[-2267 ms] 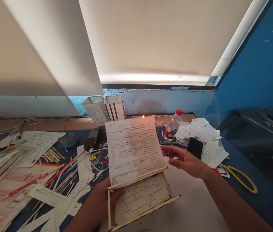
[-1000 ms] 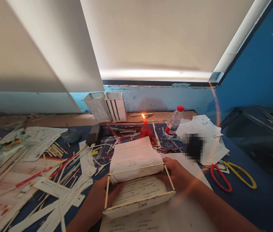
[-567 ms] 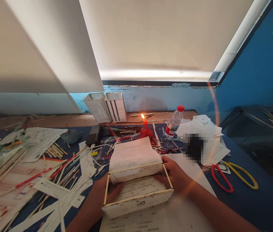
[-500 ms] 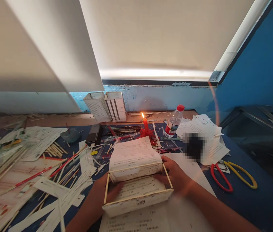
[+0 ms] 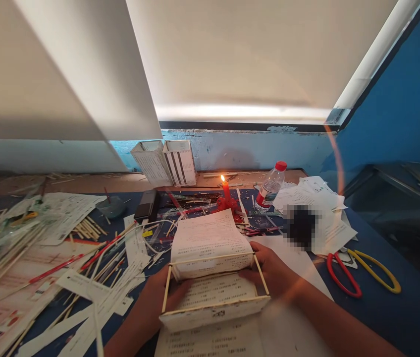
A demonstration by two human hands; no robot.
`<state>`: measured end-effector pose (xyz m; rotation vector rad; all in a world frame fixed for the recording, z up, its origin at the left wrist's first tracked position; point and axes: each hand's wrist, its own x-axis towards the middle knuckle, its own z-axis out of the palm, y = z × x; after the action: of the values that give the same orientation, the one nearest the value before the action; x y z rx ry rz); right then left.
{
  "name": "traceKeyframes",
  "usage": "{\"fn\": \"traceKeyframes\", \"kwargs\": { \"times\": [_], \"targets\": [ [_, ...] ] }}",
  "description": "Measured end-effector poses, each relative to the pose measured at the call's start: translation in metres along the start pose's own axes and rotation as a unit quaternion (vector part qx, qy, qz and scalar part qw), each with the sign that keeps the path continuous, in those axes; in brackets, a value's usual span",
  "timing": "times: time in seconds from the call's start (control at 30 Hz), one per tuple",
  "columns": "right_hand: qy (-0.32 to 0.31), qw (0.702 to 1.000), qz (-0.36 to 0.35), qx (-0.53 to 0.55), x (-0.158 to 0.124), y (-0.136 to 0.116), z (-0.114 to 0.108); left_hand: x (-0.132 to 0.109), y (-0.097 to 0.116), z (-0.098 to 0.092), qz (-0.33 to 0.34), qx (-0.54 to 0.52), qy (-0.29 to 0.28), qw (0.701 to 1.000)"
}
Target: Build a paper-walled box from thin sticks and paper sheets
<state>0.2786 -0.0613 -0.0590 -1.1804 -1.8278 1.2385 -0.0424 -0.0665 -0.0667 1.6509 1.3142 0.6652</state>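
Between my hands is a box-shaped frame of thin wooden sticks (image 5: 215,309) with printed paper (image 5: 206,238) along its walls. The paper runs through the frame and curls up beyond its far side. My left hand (image 5: 169,292) grips the frame's left end, fingers reaching inside. On the right end, my right hand (image 5: 269,265) is closed with the thumb inside and fingers behind the far corner. Some fingertips are hidden by the frame and paper. A printed sheet (image 5: 210,342) lies underneath. A lit red candle (image 5: 226,191) stands just beyond the curled paper.
Two paper-covered boxes (image 5: 179,163) stand against the wall. A red-capped bottle (image 5: 270,186) and stacked papers (image 5: 329,213) are at the right, near red-and-yellow-handled scissors (image 5: 343,275). Loose sticks (image 5: 87,227), paper strips (image 5: 83,317), a white cable (image 5: 96,317) and a black box (image 5: 146,206) lie left.
The whole view has shifted slightly, so everything sits a little farther right. My hands keep the same hold on the paper-covered stick frame.
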Motion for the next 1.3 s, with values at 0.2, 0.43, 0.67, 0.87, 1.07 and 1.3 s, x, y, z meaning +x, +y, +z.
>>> {"fn": "traceKeyframes", "kwargs": {
  "times": [0.2, 0.43, 0.67, 0.87, 1.07, 1.3],
  "targets": [
    [-0.009, 1.000, -0.007, 0.000, 0.000, -0.001, -0.001, -0.001, 0.005, -0.001, 0.009, -0.006, 0.001, 1.000],
    [-0.024, 0.999, -0.025, -0.013, 0.000, -0.003, -0.003, 0.001, 0.009, -0.001, 0.006, -0.039, -0.011, 0.999],
    [-0.025, 0.999, -0.035, -0.009, -0.002, -0.006, -0.005, -0.002, 0.017, 0.000, 0.000, -0.067, -0.015, 0.998],
    [-0.020, 0.999, -0.014, 0.027, -0.003, 0.000, -0.003, 0.002, 0.013, -0.005, 0.026, -0.067, -0.014, 0.997],
    [-0.017, 0.998, -0.010, 0.067, -0.003, -0.006, -0.005, 0.008, 0.004, -0.010, 0.050, -0.068, -0.052, 0.995],
    [-0.007, 0.986, 0.027, 0.162, -0.003, -0.031, -0.004, 0.008, 0.011, -0.006, 0.010, -0.178, -0.147, 0.973]
  ]
}}
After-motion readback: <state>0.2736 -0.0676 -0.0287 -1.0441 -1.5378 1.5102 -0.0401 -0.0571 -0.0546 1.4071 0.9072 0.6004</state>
